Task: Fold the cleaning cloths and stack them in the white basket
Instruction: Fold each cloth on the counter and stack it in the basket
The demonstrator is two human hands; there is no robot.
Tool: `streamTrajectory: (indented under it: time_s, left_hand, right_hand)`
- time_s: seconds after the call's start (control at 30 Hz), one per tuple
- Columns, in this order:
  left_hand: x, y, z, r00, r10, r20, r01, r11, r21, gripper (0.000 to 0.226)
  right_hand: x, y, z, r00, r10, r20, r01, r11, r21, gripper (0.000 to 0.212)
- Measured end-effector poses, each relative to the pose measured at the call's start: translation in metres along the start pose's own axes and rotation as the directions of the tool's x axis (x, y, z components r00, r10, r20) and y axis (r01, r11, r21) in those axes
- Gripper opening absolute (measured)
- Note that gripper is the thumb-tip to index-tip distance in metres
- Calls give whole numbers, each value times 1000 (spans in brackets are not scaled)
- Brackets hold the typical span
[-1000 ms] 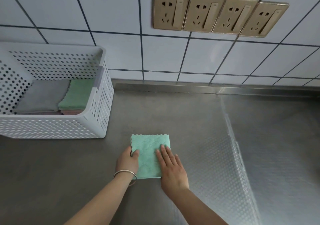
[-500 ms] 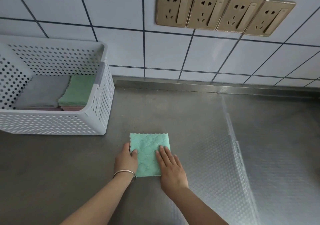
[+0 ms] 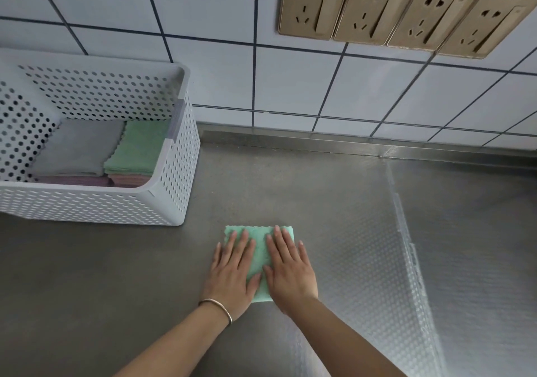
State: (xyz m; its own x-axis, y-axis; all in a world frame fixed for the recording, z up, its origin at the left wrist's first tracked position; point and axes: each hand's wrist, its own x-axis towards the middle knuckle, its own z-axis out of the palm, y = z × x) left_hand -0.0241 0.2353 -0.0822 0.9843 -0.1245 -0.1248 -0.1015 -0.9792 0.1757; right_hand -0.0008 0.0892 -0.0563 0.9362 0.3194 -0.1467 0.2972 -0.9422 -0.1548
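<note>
A folded green cloth (image 3: 259, 248) lies flat on the steel counter, near the front middle. My left hand (image 3: 232, 272) rests palm down on its left half, fingers spread. My right hand (image 3: 289, 269) lies flat on its right half in the same way. Neither hand grips the cloth; both press on it. The white perforated basket (image 3: 162, 202) stands at the left against the wall. Inside it lie a folded grey cloth (image 3: 78, 147) and a folded green cloth (image 3: 139, 150), each on top of pink ones (image 3: 128, 179).
The steel counter (image 3: 87, 275) runs to a tiled wall (image 3: 220, 65) with several gold sockets (image 3: 374, 7) high on the right. A dimpled, embossed steel panel (image 3: 377, 260) with a raised ridge covers the counter's right part.
My left hand moved from the cloth's left edge onto its top. Both hands now lie flat and further forward on the cloth. The view tilted down slightly.
</note>
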Motion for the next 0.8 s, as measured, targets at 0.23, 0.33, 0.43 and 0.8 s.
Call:
streamTrajectory:
  time_s: [0.23,0.33,0.43,0.8]
  left_hand:
    - [5,-2,1,1000,-21,18,21,999,-29,69]
    - [7,-2,1,1000,-25,-9,25,1000,-5,70]
    - [12,-2,-3,999,-40,-18,40,999,29,68]
    - [-6,18,-37,677,-725,122,722,625,-296,48]
  right_hand:
    - [5,7,8,999,0,48,1,999,-34,63]
    - [7,7,11,999,-15,31,16,1000,-25,63]
    - [8,5,4,999,13,47,-14,1000,13,62]
    - [-9,0,-32,724,535,434,-663,371,650,41]
